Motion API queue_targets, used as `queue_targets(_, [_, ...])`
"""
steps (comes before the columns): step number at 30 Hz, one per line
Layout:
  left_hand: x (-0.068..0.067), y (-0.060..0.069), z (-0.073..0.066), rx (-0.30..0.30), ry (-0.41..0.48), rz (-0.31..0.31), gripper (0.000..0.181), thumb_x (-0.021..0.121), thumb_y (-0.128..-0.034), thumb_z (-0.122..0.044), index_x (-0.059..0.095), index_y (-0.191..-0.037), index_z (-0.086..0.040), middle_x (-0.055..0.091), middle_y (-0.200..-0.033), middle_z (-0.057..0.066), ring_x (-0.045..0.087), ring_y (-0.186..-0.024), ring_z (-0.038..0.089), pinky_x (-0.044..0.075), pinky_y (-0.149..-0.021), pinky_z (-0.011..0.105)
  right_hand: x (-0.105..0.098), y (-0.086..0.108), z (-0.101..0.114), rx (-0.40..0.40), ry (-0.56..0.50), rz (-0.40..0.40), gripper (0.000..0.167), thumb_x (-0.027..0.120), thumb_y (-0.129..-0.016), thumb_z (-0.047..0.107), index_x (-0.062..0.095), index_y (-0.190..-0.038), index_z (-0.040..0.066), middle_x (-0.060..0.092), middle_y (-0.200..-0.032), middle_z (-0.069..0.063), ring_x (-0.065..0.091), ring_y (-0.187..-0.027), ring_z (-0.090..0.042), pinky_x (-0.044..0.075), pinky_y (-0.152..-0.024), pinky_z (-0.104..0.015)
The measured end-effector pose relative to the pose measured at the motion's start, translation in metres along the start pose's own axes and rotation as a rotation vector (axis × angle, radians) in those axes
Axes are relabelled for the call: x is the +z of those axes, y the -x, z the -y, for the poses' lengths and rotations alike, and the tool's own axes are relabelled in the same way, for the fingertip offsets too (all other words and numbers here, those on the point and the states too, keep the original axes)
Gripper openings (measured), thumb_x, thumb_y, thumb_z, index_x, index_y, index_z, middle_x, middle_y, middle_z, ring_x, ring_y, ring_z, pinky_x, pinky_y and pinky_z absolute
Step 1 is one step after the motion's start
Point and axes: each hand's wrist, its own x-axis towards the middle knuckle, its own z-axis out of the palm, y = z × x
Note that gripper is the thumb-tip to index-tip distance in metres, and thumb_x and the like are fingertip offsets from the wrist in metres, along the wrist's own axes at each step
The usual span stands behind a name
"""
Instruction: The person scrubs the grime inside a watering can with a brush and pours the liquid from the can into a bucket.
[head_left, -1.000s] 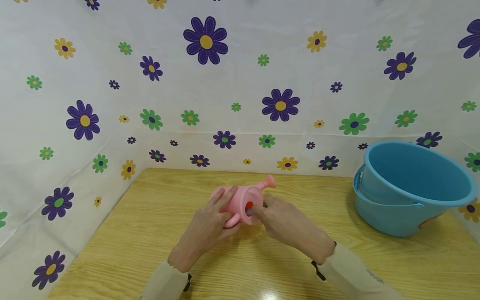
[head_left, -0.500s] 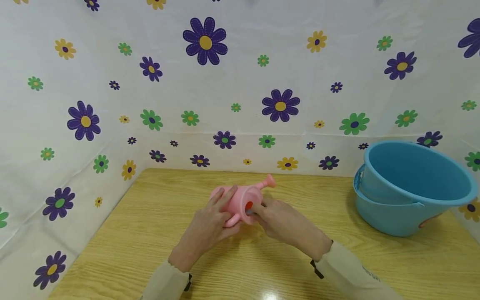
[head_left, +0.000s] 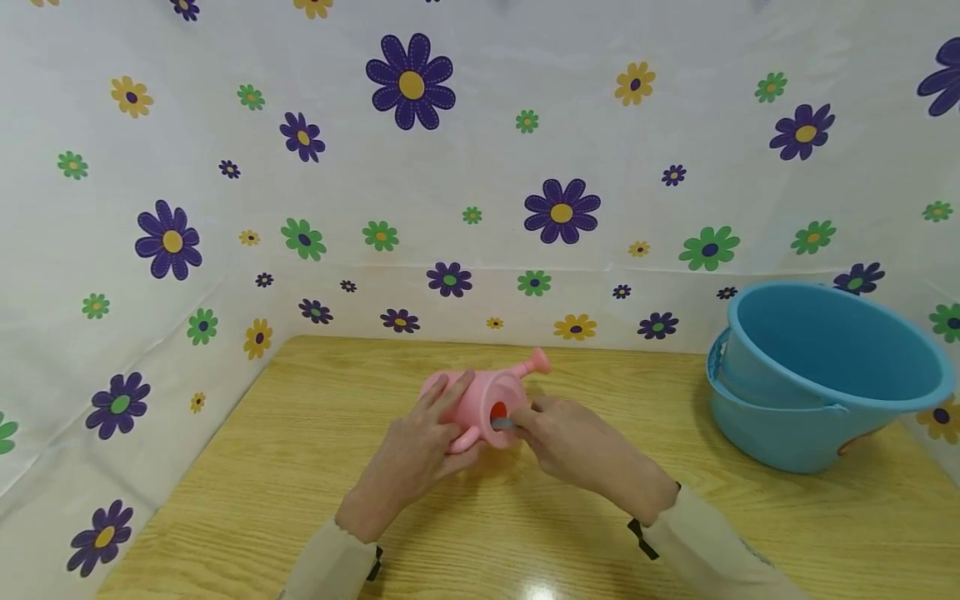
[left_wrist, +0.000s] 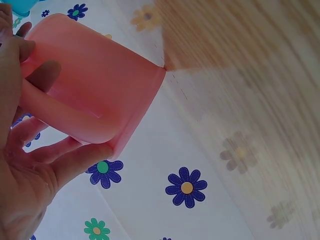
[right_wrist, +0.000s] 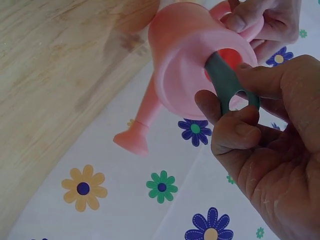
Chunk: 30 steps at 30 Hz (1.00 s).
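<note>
A pink toy watering can (head_left: 468, 398) lies tipped on its side on the table, its round opening facing me and its spout pointing right. My left hand (head_left: 411, 450) grips the can around its body and handle, seen closely in the left wrist view. Between thumb and fingers, my right hand (head_left: 577, 444) pinches a grey-green tool handle (right_wrist: 223, 80) with a ring-shaped end. The handle's far part passes through the can's opening, so the tool's other end is hidden inside. Something red-orange (right_wrist: 230, 57) shows within the opening.
A large blue bucket (head_left: 780, 437) with its carrying handle hanging down stands at the right of the wooden table (head_left: 300, 500). Flower-printed white cloth (head_left: 465, 150) covers the back and sides behind the table.
My right hand has drawn back slightly to the right, and more of the grey-green handle shows at the opening. The left hand and the watering can have stayed in place.
</note>
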Motion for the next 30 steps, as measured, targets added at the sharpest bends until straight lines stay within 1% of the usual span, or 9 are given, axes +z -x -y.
queue_targets(3, [0.000,0.000,0.000,0.003,-0.005,0.000,0.045,0.077,-0.0902,-0.033,0.059,-0.056,-0.010,0.059,-0.148,0.012,0.059,-0.131,0.040,0.062,-0.059,0.029,-0.005,0.002,0.001,0.019,0.003,0.010,0.006,0.072,-0.093,0.007,0.070,-0.099,0.007,0.062,-0.074,-0.003,0.043,-0.059,-0.005,0.036,-0.053,-0.011])
queue_targets(6, [0.000,0.000,0.000,0.005,0.000,0.000,0.045,0.077,-0.0903,-0.034,0.059,-0.056,-0.010,0.059,-0.148,0.012,0.059,-0.131,0.040,0.063,-0.060,0.029,-0.011,0.004,0.002,0.027,0.000,0.024,0.004,0.071,-0.095,0.008,0.071,-0.098,0.006,0.059,-0.071,-0.001,0.040,-0.058,-0.004,0.034,-0.053,-0.011])
queue_targets(8, [0.000,0.001,0.000,0.003,0.004,0.001,0.046,0.077,-0.0902,-0.034,0.059,-0.056,-0.010,0.059,-0.148,0.012,0.059,-0.131,0.040,0.063,-0.060,0.029,-0.014,0.006,0.002,0.034,-0.004,0.038,0.005,0.072,-0.094,0.009,0.071,-0.099,0.006,0.058,-0.071,0.000,0.039,-0.059,-0.004,0.034,-0.053,-0.011])
queue_targets(15, [0.000,0.001,0.000,0.000,0.000,0.010,0.046,0.077,-0.0900,-0.034,0.057,-0.056,-0.010,0.060,-0.147,0.011,0.059,-0.130,0.040,0.062,-0.059,0.028,-0.019,0.008,0.002,0.032,-0.026,0.046,0.003,0.071,-0.095,0.008,0.071,-0.098,0.006,0.056,-0.069,0.001,0.038,-0.058,-0.003,0.033,-0.052,-0.011])
queue_targets(20, [0.000,0.001,0.001,-0.001,0.006,0.012,0.046,0.077,-0.0901,-0.033,0.057,-0.055,-0.011,0.060,-0.147,0.011,0.059,-0.131,0.040,0.061,-0.059,0.027,-0.016,0.008,-0.001,0.014,-0.067,0.056,0.004,0.072,-0.095,0.009,0.071,-0.098,0.006,0.059,-0.073,0.001,0.040,-0.059,-0.001,0.035,-0.052,-0.011])
queue_targets(25, [0.000,0.001,0.001,0.006,0.005,0.010,0.046,0.077,-0.0901,-0.033,0.058,-0.055,-0.011,0.060,-0.147,0.012,0.059,-0.132,0.040,0.061,-0.058,0.026,-0.009,0.006,-0.003,-0.016,-0.072,0.030,0.004,0.073,-0.093,0.007,0.072,-0.096,0.006,0.063,-0.074,0.001,0.042,-0.060,0.000,0.037,-0.053,-0.010])
queue_targets(28, [0.000,0.000,0.001,0.011,0.005,0.009,0.045,0.077,-0.0896,-0.033,0.059,-0.055,-0.011,0.061,-0.147,0.012,0.059,-0.132,0.040,0.061,-0.058,0.026,-0.005,0.004,-0.003,-0.022,-0.074,0.024,0.005,0.074,-0.093,0.007,0.073,-0.098,0.005,0.065,-0.077,-0.001,0.045,-0.062,-0.002,0.040,-0.056,-0.010])
queue_targets(30, [0.001,0.000,0.001,0.016,0.005,0.004,0.045,0.078,-0.0891,-0.032,0.059,-0.055,-0.011,0.061,-0.146,0.012,0.059,-0.132,0.040,0.061,-0.057,0.026,-0.002,0.002,-0.003,-0.022,-0.072,0.024,0.010,0.075,-0.092,0.008,0.073,-0.101,0.005,0.067,-0.081,-0.002,0.049,-0.065,-0.004,0.043,-0.059,-0.010])
